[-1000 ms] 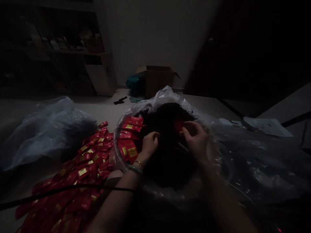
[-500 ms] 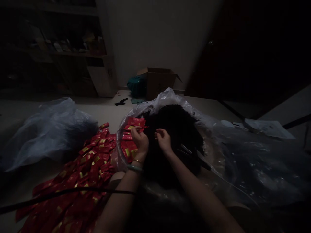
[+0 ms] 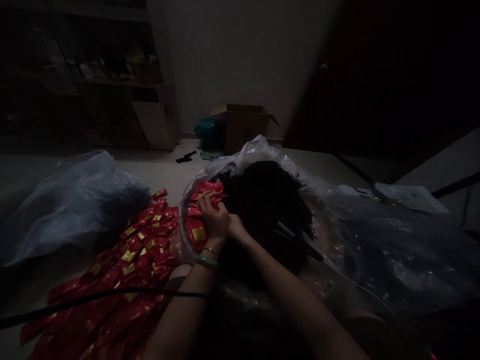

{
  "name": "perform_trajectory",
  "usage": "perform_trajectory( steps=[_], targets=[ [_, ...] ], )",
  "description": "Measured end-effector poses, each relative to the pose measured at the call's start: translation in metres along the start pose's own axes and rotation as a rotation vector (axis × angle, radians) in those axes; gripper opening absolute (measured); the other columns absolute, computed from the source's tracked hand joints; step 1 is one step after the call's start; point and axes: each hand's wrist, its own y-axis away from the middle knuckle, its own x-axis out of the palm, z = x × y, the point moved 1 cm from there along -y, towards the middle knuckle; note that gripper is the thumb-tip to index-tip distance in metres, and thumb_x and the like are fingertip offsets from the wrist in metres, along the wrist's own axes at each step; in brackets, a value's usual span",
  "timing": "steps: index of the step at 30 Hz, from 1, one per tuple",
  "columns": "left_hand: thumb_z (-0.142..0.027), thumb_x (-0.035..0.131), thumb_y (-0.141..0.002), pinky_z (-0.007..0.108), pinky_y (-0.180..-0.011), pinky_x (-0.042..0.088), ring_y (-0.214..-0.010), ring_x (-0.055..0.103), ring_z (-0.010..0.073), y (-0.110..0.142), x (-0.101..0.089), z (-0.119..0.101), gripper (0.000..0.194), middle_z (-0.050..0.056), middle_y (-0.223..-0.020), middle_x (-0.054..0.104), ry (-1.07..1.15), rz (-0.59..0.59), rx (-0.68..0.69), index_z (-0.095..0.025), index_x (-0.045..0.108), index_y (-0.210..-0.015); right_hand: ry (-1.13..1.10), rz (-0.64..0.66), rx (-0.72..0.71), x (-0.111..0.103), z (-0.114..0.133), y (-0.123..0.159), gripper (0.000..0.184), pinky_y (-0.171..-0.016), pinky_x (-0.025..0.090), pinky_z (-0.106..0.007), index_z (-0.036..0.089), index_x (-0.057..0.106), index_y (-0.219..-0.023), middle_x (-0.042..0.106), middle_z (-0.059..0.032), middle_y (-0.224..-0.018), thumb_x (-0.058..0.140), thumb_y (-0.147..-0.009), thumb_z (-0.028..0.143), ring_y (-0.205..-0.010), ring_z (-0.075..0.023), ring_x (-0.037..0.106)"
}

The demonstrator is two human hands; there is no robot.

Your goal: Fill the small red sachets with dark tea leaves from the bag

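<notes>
My left hand (image 3: pixel 213 214), with a bangle and a bracelet at the wrist, is over red packets (image 3: pixel 197 232) inside the rim of a clear plastic bag (image 3: pixel 258 145). Its fingers are curled; red shows by them, but I cannot tell whether a packet is held. Touching it from the right is my right hand (image 3: pixel 236 227), its fingers hidden behind the left. Beneath and beyond both hands lies a heap of black loose material (image 3: pixel 266 195). A thin tool with a pale shaft (image 3: pixel 285 229) and dark handle rests on the heap's right side.
Many red and gold packets (image 3: pixel 142 240) are piled on the floor at left, near a crumpled translucent bag (image 3: pixel 86 195). A cardboard box (image 3: pixel 245 130) and a teal bundle (image 3: pixel 210 132) stand by the wall. More clear plastic (image 3: pixel 397 260) spreads at right. The room is dim.
My two hands were apart and now meet. The right has moved left, its fingertips now behind the left hand. The left hand's fingers have turned up and away.
</notes>
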Motion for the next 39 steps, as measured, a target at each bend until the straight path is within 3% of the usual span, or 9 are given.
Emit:
perform_trajectory(
  steps=[4, 8, 10, 13, 16, 23, 27, 34, 39],
  targets=[
    [-0.016, 0.059, -0.073, 0.043, -0.101, 0.037, -0.115, 0.05, 0.0243, -0.002, 0.006, 0.01, 0.035, 0.012, -0.117, 0.056, -0.008, 0.081, -0.13, -0.017, 0.055, -0.108, -0.062, -0.132, 0.033, -0.052, 0.007, 0.019, 0.026, -0.047, 0.046, -0.025, 0.016, 0.06, -0.082, 0.067, -0.004, -0.077, 0.063, -0.065, 0.036, -0.062, -0.0175, 0.06],
    [-0.023, 0.064, -0.072, 0.037, -0.081, 0.052, -0.089, 0.066, 0.0228, 0.016, 0.028, 0.017, 0.032, 0.011, -0.1, 0.07, 0.297, 0.812, -0.373, -0.013, 0.064, -0.102, -0.067, -0.221, -0.018, -0.094, 0.017, 0.038, 0.047, -0.054, 0.051, -0.028, 0.016, 0.054, -0.107, 0.066, -0.0042, -0.082, 0.065, -0.065, 0.035, -0.07, -0.0188, 0.063],
    [-0.024, 0.063, -0.073, 0.036, -0.077, 0.054, -0.085, 0.068, 0.0229, 0.026, 0.034, 0.016, 0.026, 0.009, -0.094, 0.073, 0.346, 0.954, -0.378, -0.013, 0.069, -0.096, 0.09, -0.332, -0.119, -0.108, 0.024, 0.043, 0.063, -0.065, 0.053, -0.034, 0.017, 0.045, -0.124, 0.066, -0.0067, -0.094, 0.066, -0.066, 0.029, -0.08, -0.0204, 0.063],
    [-0.024, 0.064, -0.071, 0.036, -0.077, 0.054, -0.084, 0.069, 0.0242, 0.033, 0.035, 0.013, 0.023, 0.007, -0.092, 0.074, 0.335, 0.946, -0.329, -0.015, 0.072, -0.091, 0.473, -0.418, -0.346, -0.121, 0.036, 0.044, 0.07, -0.089, 0.048, -0.043, 0.019, 0.044, -0.131, 0.055, -0.0133, -0.124, 0.067, -0.065, 0.017, -0.109, -0.0261, 0.053],
    [-0.023, 0.065, -0.07, 0.037, -0.078, 0.055, -0.083, 0.07, 0.0244, 0.034, 0.034, 0.013, 0.023, 0.008, -0.091, 0.074, 0.358, 0.918, -0.347, -0.014, 0.073, -0.09, 0.775, -0.348, -0.514, -0.124, 0.043, 0.043, 0.052, -0.101, 0.038, -0.047, 0.019, 0.056, -0.122, 0.053, -0.0125, -0.128, 0.061, -0.071, 0.01, -0.12, -0.0278, 0.044],
    [-0.02, 0.063, -0.072, 0.037, -0.082, 0.054, -0.087, 0.069, 0.022, 0.031, 0.035, 0.016, 0.028, 0.007, -0.096, 0.074, 0.388, 0.878, -0.391, -0.014, 0.07, -0.099, 0.942, -0.436, -0.658, -0.116, 0.039, 0.045, 0.02, -0.087, 0.043, -0.042, 0.018, 0.069, -0.092, 0.062, -0.0124, -0.1, 0.049, -0.087, 0.02, -0.098, -0.0262, 0.05],
    [-0.017, 0.057, -0.077, 0.035, -0.086, 0.052, -0.094, 0.067, 0.0208, 0.029, 0.031, 0.014, 0.03, 0.006, -0.102, 0.072, 0.229, 0.87, -0.162, -0.019, 0.068, -0.104, 0.983, -0.402, -0.662, -0.112, 0.043, 0.044, 0.023, -0.077, 0.042, -0.038, 0.02, 0.066, -0.071, 0.06, -0.011, -0.086, 0.05, -0.087, 0.021, -0.086, -0.0243, 0.048],
    [-0.01, 0.043, -0.083, 0.03, -0.073, 0.05, -0.08, 0.062, 0.0175, 0.028, 0.027, 0.012, 0.04, 0.007, -0.091, 0.068, -0.111, 0.875, 0.286, -0.018, 0.06, -0.119, 0.937, -0.246, -0.42, -0.108, 0.046, 0.04, 0.008, -0.079, 0.037, -0.038, 0.018, 0.064, -0.079, 0.066, -0.007, -0.077, 0.056, -0.081, 0.02, -0.077, -0.0211, 0.055],
    [-0.027, 0.062, -0.078, 0.042, -0.089, 0.041, -0.101, 0.052, 0.0261, 0.031, 0.024, 0.003, 0.056, 0.011, -0.11, 0.062, -0.307, 0.816, 0.546, -0.02, 0.048, -0.132, 0.658, -0.289, -0.295, -0.107, 0.045, 0.046, 0.009, -0.067, 0.04, -0.031, 0.019, 0.061, -0.08, 0.062, -0.0008, -0.065, 0.054, -0.08, 0.025, -0.058, -0.0154, 0.052]
  ],
)
